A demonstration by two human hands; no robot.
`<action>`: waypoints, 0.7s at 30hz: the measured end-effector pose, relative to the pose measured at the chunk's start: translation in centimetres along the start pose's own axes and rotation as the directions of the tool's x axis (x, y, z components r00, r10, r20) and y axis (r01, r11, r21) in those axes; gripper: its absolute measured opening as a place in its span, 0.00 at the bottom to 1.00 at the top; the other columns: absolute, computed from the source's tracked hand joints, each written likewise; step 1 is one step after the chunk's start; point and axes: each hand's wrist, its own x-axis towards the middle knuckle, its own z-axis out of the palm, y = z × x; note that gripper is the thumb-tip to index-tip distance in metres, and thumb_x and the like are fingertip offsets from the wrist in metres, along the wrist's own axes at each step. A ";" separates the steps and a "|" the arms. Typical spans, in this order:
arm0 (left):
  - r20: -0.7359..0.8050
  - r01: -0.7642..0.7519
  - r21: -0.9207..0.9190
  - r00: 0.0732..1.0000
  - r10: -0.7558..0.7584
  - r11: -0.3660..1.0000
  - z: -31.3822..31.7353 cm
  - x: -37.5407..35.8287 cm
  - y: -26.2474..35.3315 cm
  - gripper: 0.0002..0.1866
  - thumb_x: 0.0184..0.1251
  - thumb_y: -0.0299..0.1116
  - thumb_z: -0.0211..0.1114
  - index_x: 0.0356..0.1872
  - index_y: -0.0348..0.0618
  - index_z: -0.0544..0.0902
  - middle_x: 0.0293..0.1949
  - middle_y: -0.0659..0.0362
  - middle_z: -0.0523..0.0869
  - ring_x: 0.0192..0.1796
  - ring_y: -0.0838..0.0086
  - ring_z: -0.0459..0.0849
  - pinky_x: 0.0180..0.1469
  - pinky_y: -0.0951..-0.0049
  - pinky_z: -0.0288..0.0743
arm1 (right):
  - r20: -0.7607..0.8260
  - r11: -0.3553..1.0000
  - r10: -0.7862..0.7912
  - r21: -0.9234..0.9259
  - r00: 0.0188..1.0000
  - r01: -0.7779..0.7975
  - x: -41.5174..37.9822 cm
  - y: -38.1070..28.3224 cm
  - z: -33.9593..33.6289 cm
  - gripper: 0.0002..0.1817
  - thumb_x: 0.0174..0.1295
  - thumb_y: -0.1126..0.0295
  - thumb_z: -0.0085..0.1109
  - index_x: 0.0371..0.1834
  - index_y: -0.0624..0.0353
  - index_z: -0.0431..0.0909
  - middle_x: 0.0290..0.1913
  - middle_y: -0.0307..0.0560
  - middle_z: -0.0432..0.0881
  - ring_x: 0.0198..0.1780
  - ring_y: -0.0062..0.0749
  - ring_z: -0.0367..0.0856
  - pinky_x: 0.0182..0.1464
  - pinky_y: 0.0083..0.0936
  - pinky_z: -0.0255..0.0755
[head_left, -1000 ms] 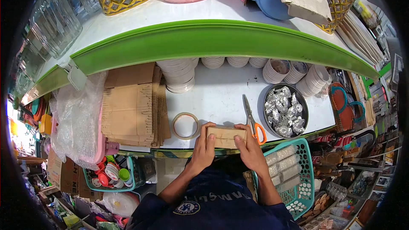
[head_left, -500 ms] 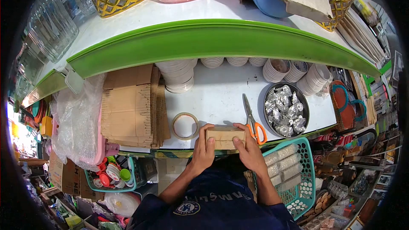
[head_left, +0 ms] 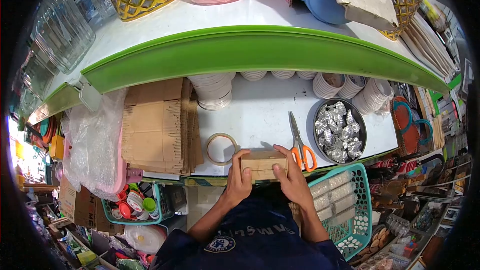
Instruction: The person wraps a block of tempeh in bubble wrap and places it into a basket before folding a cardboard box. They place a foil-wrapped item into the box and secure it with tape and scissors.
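A small brown cardboard box (head_left: 263, 165) is held between my two hands at the shelf's front edge. My left hand (head_left: 238, 180) is closed on its left side, the thumb on the near face. On the right side my right hand (head_left: 291, 176) grips it the same way, its index finger along the top edge. Just beyond my left hand lies a roll of tape (head_left: 209, 151), flat on the white shelf. Scissors with orange handles (head_left: 309, 158) rest close to my right hand, blades pointing away. The box's underside is hidden.
Flattened cardboard (head_left: 152, 135) is stacked at left, beside bubble wrap (head_left: 92, 140). A round dark pan (head_left: 316, 142) of small foil molds stands at right. Stacked white cups (head_left: 372, 97) line the back. A teal basket (head_left: 367, 205) holds wrapped packs below. A green shelf edge (head_left: 260, 52) overhangs.
The view has shifted slightly, so the shelf items appear a little farther right and lower. Both hands keep their hold on the box; my right index finger is straighter along its top.
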 end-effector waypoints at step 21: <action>0.125 0.286 -0.156 0.955 -0.268 0.945 -0.7 0.7 1.5 0.18 0.79 0.35 0.43 0.64 0.39 0.65 0.49 0.40 0.78 0.49 0.48 0.80 0.55 0.58 0.71 | -0.002 0.997 0.050 0.052 0.999 -0.050 -0.2 -0.6 -0.7 0.24 0.74 0.62 0.54 0.71 0.56 0.69 0.31 0.46 0.80 0.29 0.23 0.75 0.35 0.23 0.72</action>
